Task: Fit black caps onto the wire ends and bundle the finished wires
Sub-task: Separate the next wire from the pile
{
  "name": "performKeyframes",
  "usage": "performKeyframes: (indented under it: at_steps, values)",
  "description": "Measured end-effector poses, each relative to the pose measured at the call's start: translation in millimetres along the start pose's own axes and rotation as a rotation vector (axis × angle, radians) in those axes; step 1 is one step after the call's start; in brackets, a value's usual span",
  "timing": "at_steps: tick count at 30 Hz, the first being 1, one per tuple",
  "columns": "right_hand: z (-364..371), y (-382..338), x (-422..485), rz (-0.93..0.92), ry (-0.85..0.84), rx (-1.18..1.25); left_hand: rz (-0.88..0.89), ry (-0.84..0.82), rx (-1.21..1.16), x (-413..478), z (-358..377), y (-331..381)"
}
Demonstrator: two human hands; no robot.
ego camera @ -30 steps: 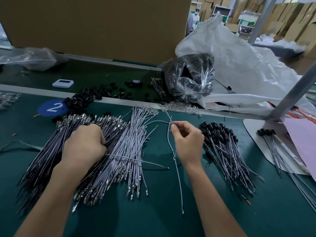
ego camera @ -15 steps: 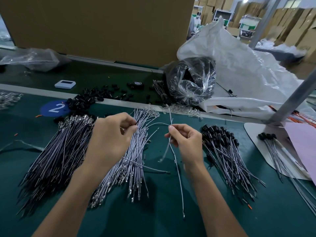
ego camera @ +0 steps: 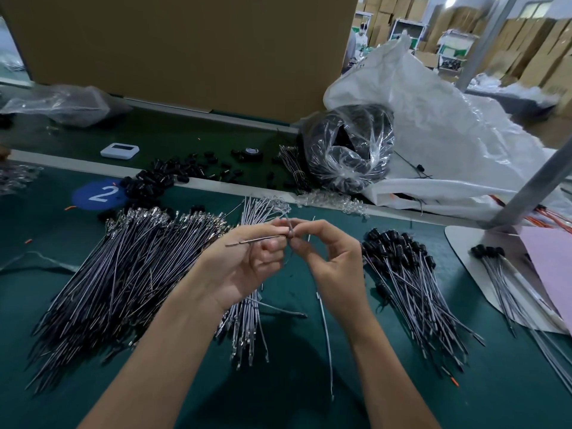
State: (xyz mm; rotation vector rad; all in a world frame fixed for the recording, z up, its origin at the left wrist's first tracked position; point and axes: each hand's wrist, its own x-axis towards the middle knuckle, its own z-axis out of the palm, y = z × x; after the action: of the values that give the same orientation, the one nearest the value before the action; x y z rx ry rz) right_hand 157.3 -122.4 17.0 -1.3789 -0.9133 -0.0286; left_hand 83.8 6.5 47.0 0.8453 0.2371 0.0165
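Green matting covers the workbench (ego camera: 402, 382), and a tall cardboard wall (ego camera: 185, 48) stands beyond its far edge. Both hands meet above the middle of the bench. The left hand (ego camera: 247, 267) pinches a short wire (ego camera: 253, 240) between thumb and fingers, the wire lying level with its free end pointing toward the left edge. The right hand (ego camera: 328, 261) is curled, thumb and forefinger pinching a black cap (ego camera: 291, 233) right at the wire's inner end; how far the cap is seated cannot be told. A long loose wire (ego camera: 325, 329) runs from under the right wrist toward the near edge; whether that hand holds it is unclear.

Below the left forearm, a broad heap of uncapped wires (ego camera: 123, 274) fans out toward the left edge. Just beside the right hand, toward the right edge, lies a pile of capped wires (ego camera: 411, 280), caps pointing to the far edge. Loose caps (ego camera: 161, 178) are scattered along the far edge, near a blue disc marked 2 (ego camera: 99, 193). A clear bag of black parts (ego camera: 346, 150) leans against a white sack (ego camera: 448, 134) at the far right corner. A white tray (ego camera: 464, 252) at the right edge carries a few more capped wires (ego camera: 501, 274).
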Motion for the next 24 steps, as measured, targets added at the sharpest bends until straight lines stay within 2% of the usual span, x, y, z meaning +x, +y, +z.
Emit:
performKeyframes:
  at_steps: [4, 6, 9, 12, 15, 18, 24]
  values:
    - [3.3, 3.8, -0.9, 0.046, -0.013, -0.061, -0.058, -0.02, -0.2, 2.2, -1.4, -3.6]
    - [3.5, 5.5, -1.3, 0.06, 0.05, -0.074, -0.026, -0.004, -0.145, 4.0, -2.4, -5.4]
    - [0.4, 8.4, -0.1, 0.093, 0.145, -0.12, 0.155, 0.11, 0.075, 8.7, -5.6, -5.2]
    - [-1.3, 11.2, 0.9, 0.141, 0.165, -0.16, 0.348, 0.165, 0.161, 10.4, -7.8, -3.5]
    - [-0.8, 13.8, 0.3, 0.161, 0.154, -0.213, 0.461, 0.24, 0.221, 11.6, -8.0, -7.3]
    - [0.1, 14.1, -0.4, 0.184, 0.146, -0.215, 0.501, 0.299, 0.26, 12.8, -8.3, -13.2]
    - [2.0, 13.4, -1.5, 0.206, 0.133, -0.227, 0.492, 0.291, 0.275, 16.8, -4.6, -22.0]
